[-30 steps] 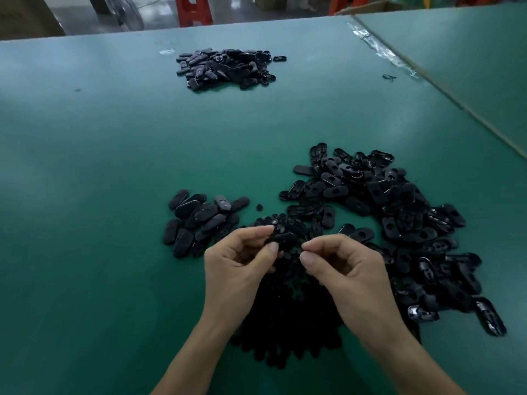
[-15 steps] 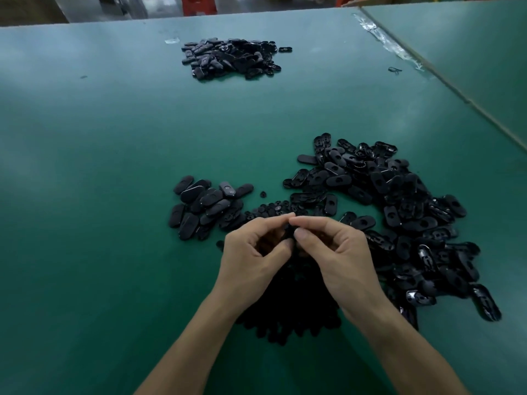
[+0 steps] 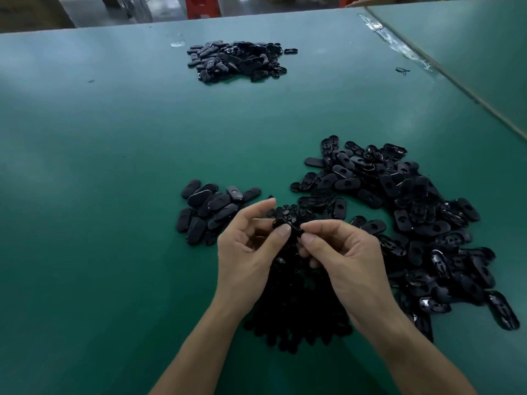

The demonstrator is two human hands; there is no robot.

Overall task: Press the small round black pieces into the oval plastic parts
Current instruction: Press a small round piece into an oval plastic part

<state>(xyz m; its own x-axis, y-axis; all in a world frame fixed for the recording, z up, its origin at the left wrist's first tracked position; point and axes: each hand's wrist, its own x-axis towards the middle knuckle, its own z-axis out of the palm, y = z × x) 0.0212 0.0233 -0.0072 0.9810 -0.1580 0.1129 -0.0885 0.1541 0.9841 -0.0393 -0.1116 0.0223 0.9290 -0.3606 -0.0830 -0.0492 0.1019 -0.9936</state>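
Alignment is fixed by the oval plastic part [image 3: 281, 223], pinched above the worktop [image 3: 114, 195] by the left hand [image 3: 248, 252], long axis lying 9 to 3 o'clock, its 3 o'clock end pinched by the right hand [image 3: 342, 258]; any round piece there is hidden.

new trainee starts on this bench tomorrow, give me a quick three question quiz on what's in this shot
1. True or false: the left hand and the right hand are both empty.
2. The largest heap of black parts lies: A) right of the hands, B) left of the hands, C) at the table's far edge.
3. Fill in: the table top is coloured ___.

Key
1. False: the hands pinch one oval part between them.
2. A
3. green
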